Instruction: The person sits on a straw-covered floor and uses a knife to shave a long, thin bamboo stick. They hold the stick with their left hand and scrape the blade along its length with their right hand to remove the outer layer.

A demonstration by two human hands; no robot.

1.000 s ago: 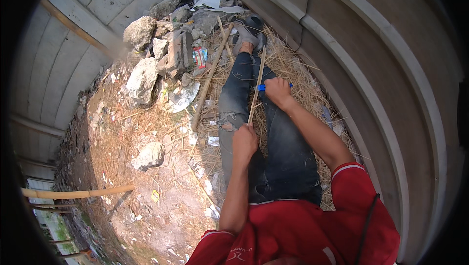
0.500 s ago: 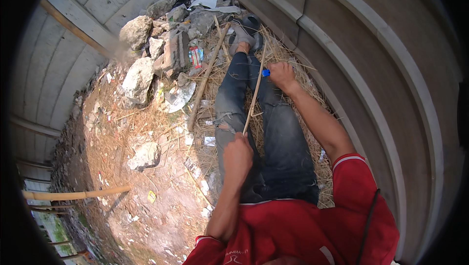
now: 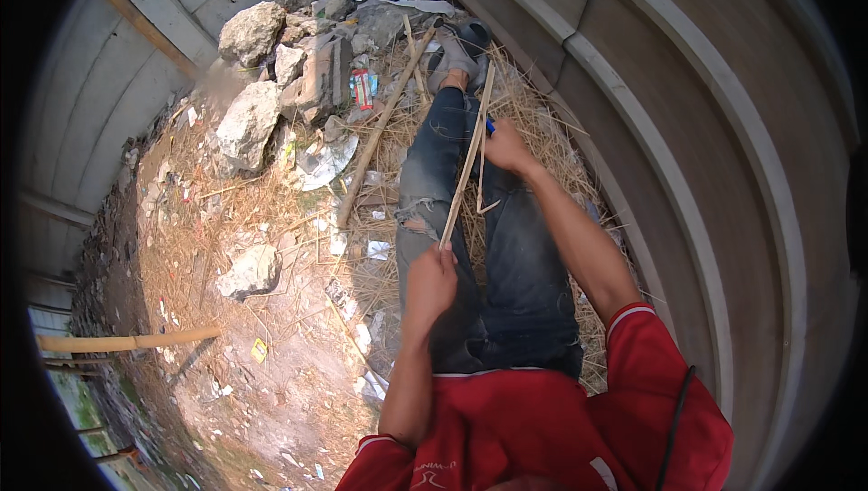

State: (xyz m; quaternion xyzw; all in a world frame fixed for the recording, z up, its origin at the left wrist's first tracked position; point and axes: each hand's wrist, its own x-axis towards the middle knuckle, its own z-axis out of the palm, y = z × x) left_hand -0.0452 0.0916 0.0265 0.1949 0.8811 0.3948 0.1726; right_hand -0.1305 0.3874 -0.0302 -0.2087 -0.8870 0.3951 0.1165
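Bamboo strip [image 3: 467,165] lies over the blue jeans [image 3: 506,256]. The left hand [image 3: 430,281] pinches its near end. The right hand [image 3: 508,147], at 1 o'clock from the left, is closed on a blue-handled tool [image 3: 491,127] against it. A small red and white packet [image 3: 363,89] lies by the rocks [image 3: 246,120] at 11 o'clock.

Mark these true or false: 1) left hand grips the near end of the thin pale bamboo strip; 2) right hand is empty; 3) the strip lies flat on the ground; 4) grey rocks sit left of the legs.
1) True: the left hand grips the near end of the thin pale bamboo strip.
2) False: the right hand holds a blue-handled tool against the strip.
3) False: it is held above the dark jeans.
4) True: grey rocks lie to the left.
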